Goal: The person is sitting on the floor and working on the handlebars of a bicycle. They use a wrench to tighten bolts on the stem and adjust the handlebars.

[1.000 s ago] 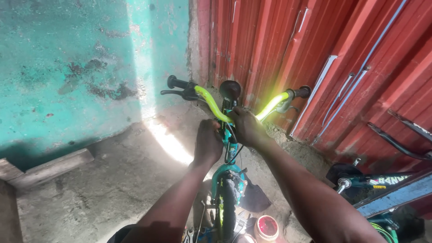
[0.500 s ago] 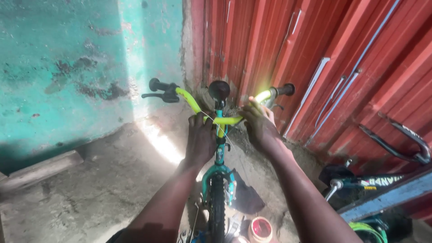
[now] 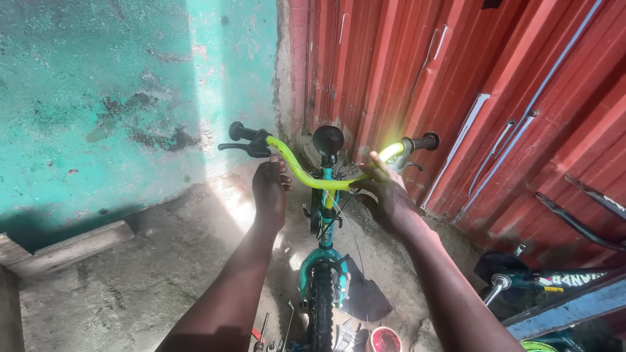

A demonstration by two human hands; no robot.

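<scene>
I look down on a small teal bicycle (image 3: 324, 261) standing at the centre of the frame, its front tyre (image 3: 321, 306) pointing toward the lower edge. Its yellow-green handlebar (image 3: 306, 175) curves across the middle, with a black grip and brake lever (image 3: 246, 140) at centre left and another black grip (image 3: 422, 141) at centre right. A round black bell (image 3: 328, 139) sits above the stem. My left hand (image 3: 270, 192) reaches up from the lower left, its fingers (image 3: 282, 171) curled against the left side of the bar; I cannot tell whether they close fully around it. My right hand (image 3: 385, 189) comes from the lower right, fingers pressed on the bar's right side with the thumb lying along it, in a loose hold. A teal painted wall (image 3: 111, 98) fills the upper left and red corrugated metal (image 3: 495, 78) the upper right. The dusty concrete floor (image 3: 150, 280) carries a wooden plank (image 3: 62, 251) at lower left and a small red tin (image 3: 383, 340) near the bottom edge. Part of another bicycle (image 3: 554, 283) shows at lower right.
</scene>
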